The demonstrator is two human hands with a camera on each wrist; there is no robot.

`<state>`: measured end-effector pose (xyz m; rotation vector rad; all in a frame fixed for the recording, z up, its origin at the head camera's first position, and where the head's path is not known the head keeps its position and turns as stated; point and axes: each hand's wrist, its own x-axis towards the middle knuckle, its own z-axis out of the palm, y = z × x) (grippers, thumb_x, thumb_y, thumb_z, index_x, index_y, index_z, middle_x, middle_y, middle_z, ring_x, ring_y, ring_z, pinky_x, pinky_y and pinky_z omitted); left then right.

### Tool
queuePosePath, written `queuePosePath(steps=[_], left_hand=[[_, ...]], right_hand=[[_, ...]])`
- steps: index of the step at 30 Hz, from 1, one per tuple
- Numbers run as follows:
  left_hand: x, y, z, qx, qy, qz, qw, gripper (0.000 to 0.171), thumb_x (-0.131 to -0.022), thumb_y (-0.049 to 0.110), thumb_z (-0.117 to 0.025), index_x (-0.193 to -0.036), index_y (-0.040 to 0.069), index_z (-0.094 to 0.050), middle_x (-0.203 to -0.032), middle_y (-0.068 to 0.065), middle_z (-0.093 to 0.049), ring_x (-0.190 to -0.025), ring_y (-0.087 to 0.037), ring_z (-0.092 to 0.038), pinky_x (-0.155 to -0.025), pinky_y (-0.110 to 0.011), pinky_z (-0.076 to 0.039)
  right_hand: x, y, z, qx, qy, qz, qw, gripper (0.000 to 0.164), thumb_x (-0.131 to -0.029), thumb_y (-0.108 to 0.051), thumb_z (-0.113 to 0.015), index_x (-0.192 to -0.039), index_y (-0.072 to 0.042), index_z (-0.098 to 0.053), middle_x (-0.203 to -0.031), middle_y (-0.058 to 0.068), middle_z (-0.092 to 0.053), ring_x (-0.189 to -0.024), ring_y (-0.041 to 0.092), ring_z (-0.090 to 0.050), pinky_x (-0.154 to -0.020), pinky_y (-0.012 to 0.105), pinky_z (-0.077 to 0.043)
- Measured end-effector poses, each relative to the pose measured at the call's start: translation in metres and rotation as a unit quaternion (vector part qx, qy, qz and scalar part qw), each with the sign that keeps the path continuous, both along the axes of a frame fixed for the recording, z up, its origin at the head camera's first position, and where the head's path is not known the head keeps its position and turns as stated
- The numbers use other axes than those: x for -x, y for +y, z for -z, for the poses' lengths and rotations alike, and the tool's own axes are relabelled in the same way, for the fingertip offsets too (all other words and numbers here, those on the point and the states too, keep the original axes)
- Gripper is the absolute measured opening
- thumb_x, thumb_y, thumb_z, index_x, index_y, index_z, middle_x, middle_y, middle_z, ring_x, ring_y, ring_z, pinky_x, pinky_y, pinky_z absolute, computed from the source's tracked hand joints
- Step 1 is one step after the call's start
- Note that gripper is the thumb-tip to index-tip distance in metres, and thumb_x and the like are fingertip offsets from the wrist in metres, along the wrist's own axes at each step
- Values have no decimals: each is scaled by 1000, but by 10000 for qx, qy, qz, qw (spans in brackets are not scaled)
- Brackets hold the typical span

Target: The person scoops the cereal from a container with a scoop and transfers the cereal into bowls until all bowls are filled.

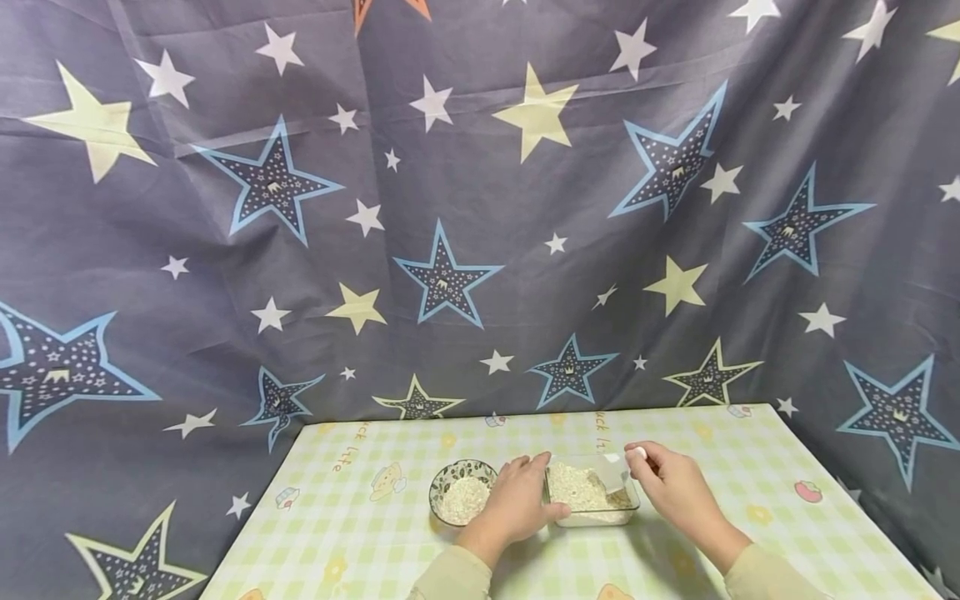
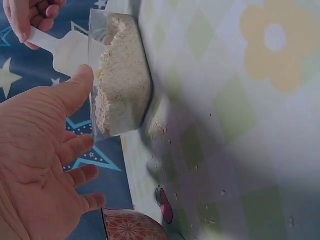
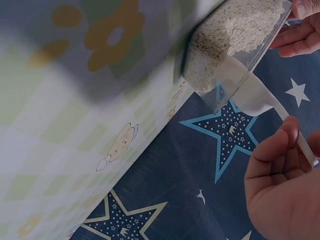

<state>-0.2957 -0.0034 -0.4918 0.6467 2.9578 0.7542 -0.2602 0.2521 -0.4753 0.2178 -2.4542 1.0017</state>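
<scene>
A clear glass container [image 1: 597, 518] full of rice [image 3: 245, 25] stands on the table. My left hand [image 1: 517, 497] holds its left end, thumb at the front rim and fingers towards the back left corner. In the left wrist view the palm faces the camera, and the ring and little fingers hang apart from the glass. My right hand [image 1: 678, 492] pinches the thin handle of a white plastic scoop [image 3: 250, 95] between thumb and fingers. The scoop's blade slants over the right rim into the container, where the rice lies lower. A patterned bowl [image 1: 442, 477] with rice sits left of my left hand.
A checked tablecloth [image 1: 360, 508] with printed flowers covers the table. In the left wrist view, several loose grains [image 2: 207, 210] lie on it near the container. A dark curtain [image 1: 450, 358] with stars hangs right behind the table's far edge.
</scene>
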Motion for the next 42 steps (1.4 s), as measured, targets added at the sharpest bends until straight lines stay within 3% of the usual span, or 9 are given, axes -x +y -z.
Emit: queuePosePath(steps=[4,8,16,22,26,32,38,42], left_hand=[[1,-1,1,41,15,2,10000,91,-88,49,-85,-160,9,-47,-155,-14,-61,-152,-39,-48,-130,-59,-34],[2,-1,0,166,58,18,9998,93,-87,51,-85,-159,8,-47,-154,-13,-62,-150,-38,-50,-130,-57,-36],[2,2,-4,458,126,-4,9989,96,-83,54,-87,-158,7,-49,-147,-14,-67,-142,-36,-58,-126,-54,-42],[4,3,-3,430,187,-47,9989,95,-82,53,-89,-156,6,-51,-140,-16,-70,-135,-37,-62,-122,-52,-46],[5,2,-2,387,160,-58,9991,95,-82,52,-90,-155,6,-51,-138,-15,-72,-134,-36,-63,-122,-52,-47],[7,1,-2,425,156,-83,9989,95,-82,52,-89,-155,6,-51,-138,-15,-72,-133,-36,-63,-121,-52,-48],[6,1,-2,400,140,-67,9991,95,-82,52,-89,-155,6,-51,-137,-15,-72,-134,-36,-63,-121,-52,-47],[6,2,-2,421,161,-67,9990,95,-82,52,-89,-155,6,-51,-137,-14,-72,-133,-35,-63,-121,-52,-47]], right_hand=[[1,-2,0,314,-668,-111,9972,26,-111,-24,-59,-116,-8,-79,-83,-3,-76,-67,0,-59,-58,22,-49],[2,-2,-1,791,-1392,-59,9871,32,-113,-28,-55,-122,-5,-76,-89,3,-76,-71,9,-64,-62,24,-52],[7,4,6,1875,-1963,207,9622,34,-110,-21,-52,-121,3,-73,-81,1,-73,-66,11,-61,-55,24,-51],[10,5,15,3038,-2483,251,9195,34,-111,-20,-48,-118,9,-65,-76,-3,-68,-63,8,-58,-55,22,-51],[11,8,21,3634,-2777,110,8892,35,-113,-18,-43,-129,10,-55,-78,-4,-66,-65,6,-56,-55,21,-50],[10,15,27,4268,-3012,10,8527,38,-115,-23,-38,-137,7,-48,-81,-5,-66,-66,4,-56,-56,19,-52],[8,17,30,4639,-3112,62,8294,33,-116,-26,-39,-117,0,-60,-78,-5,-67,-65,4,-59,-56,18,-56],[7,18,32,4780,-3107,29,8216,31,-116,-26,-39,-118,-1,-59,-79,-4,-67,-66,4,-60,-57,18,-56]])
